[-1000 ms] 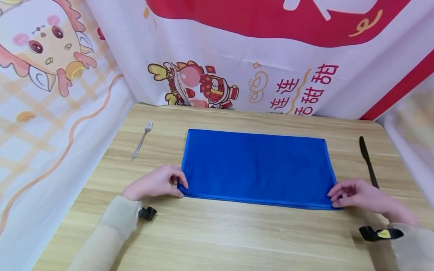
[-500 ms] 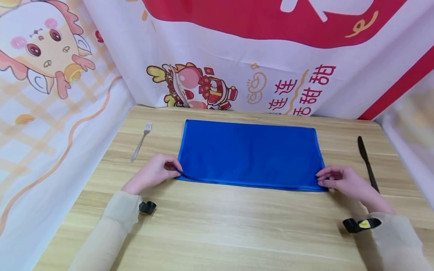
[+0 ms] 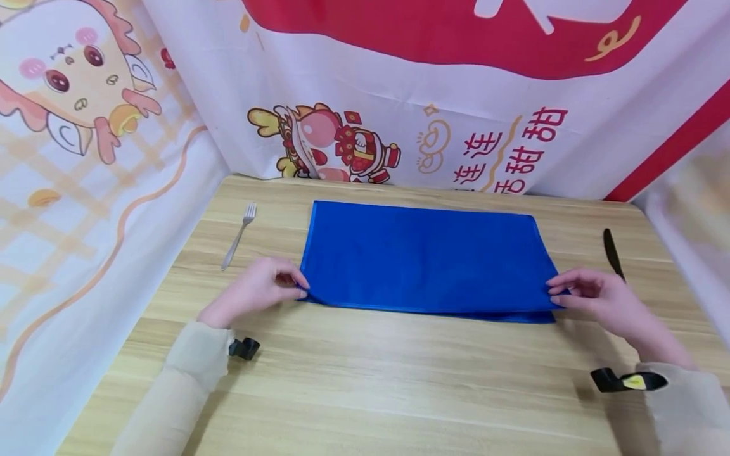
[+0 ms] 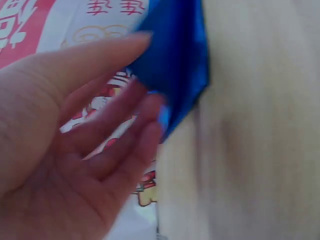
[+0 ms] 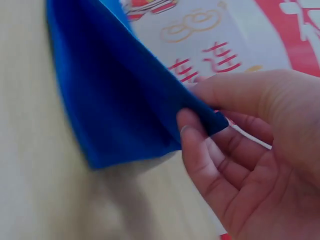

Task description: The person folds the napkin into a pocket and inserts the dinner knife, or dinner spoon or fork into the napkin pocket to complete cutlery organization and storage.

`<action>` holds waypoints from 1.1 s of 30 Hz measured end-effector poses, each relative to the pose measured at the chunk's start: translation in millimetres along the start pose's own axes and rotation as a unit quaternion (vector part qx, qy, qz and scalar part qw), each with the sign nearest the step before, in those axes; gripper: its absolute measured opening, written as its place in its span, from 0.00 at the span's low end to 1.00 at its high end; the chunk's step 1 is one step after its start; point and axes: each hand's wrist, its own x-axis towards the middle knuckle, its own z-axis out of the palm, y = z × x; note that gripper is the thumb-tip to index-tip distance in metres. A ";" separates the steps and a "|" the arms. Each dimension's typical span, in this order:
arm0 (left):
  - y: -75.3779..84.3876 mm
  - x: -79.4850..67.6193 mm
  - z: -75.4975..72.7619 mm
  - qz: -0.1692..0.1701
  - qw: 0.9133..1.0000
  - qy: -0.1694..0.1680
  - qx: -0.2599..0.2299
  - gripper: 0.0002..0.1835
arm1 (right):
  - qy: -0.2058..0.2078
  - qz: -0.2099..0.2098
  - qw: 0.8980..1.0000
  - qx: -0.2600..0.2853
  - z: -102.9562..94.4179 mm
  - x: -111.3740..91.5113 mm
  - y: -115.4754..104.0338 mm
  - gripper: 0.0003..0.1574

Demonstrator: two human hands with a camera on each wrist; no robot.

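We pinched the blue cloth's [image 3: 424, 256] near corners, left hand [image 3: 256, 294] and right hand [image 3: 601, 304], fork [image 3: 239, 234] and knife [image 3: 613, 253] flanking the cloth.

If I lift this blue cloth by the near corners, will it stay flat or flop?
Likely floppy: the blue cloth sags from the right hand pinching its corner. Probably light, since the left hand needs only a fingertip grip. It may slide on the smooth table.
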 end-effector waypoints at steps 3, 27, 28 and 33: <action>-1.8 -1.0 5.4 -0.018 0.999 -0.044 0.006 0.05 | -0.020 0.023 0.999 -0.021 6.2 0.2 8.4 0.23; -4.3 4.9 5.8 -0.056 0.998 -0.003 -0.011 0.14 | -0.062 0.088 0.994 -0.031 9.7 6.4 16.3 0.46; -4.3 4.9 5.7 -0.058 0.998 -0.004 -0.013 0.14 | -0.066 0.087 0.994 -0.024 8.9 6.3 15.8 0.45; -2.5 3.8 5.6 -0.058 0.998 -0.018 -0.027 0.14 | -0.066 0.082 0.994 0.024 5.9 2.6 14.5 0.37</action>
